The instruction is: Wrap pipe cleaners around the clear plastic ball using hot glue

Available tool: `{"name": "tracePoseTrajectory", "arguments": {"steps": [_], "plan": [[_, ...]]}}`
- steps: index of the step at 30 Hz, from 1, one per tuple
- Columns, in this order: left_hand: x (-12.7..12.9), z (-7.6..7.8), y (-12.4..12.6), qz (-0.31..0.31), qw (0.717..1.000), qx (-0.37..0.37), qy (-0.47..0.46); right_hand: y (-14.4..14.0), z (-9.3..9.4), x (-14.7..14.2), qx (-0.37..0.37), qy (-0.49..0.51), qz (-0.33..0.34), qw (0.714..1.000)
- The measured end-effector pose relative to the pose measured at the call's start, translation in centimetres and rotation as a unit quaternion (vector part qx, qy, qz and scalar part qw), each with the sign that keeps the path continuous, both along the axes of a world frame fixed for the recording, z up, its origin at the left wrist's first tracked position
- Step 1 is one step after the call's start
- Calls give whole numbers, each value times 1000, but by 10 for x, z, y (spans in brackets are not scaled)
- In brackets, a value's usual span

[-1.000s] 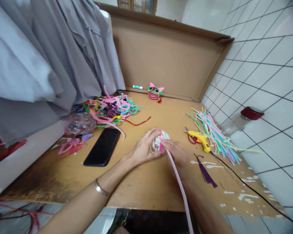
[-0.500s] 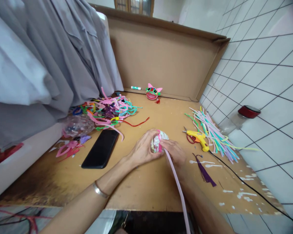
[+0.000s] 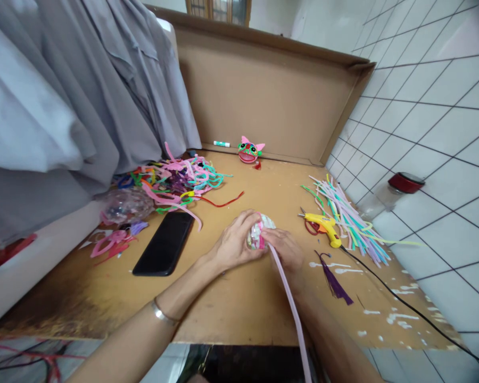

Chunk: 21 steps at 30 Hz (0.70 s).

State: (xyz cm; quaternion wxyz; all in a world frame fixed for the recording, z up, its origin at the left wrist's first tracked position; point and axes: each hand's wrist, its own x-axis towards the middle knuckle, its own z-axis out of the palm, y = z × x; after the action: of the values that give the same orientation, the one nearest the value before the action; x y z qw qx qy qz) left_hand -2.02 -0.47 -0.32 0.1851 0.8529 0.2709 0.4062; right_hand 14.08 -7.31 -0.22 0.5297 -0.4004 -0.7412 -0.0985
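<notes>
Above the middle of the table, my left hand is wrapped round the left side of a small rounded craft piece, whitish and see-through with a bright pink band. My right hand presses on its right side, fingers closed at the pink band. From under those fingers a long pale-lilac pipe cleaner trails down past my right forearm to the bottom of the view. Whether its upper end is fixed to the piece is hidden by my fingers.
Right: a yellow glue gun with its cord, a purple tassel, a pipe-cleaner bundle. Left: a black phone, a tangled pile of pipe cleaners. Behind: a lion-face figure, a glue stick, a cardboard wall.
</notes>
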Motion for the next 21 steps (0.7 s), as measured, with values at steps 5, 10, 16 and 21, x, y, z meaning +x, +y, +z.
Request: {"name": "tracePoseTrajectory", "arguments": {"steps": [5, 10, 16, 21], "plan": [[0, 8, -1, 6, 1000, 7, 24, 1, -2, 0, -6, 6, 3, 1000], [0, 6, -2, 6, 999, 16, 29, 5, -6, 1, 17, 30, 0, 999], [0, 0, -2, 7, 999, 21, 28, 4, -4, 1, 16, 39, -1, 999], [-1, -1, -2, 13, 999, 26, 38, 3, -2, 0, 12, 34, 1, 999]]}}
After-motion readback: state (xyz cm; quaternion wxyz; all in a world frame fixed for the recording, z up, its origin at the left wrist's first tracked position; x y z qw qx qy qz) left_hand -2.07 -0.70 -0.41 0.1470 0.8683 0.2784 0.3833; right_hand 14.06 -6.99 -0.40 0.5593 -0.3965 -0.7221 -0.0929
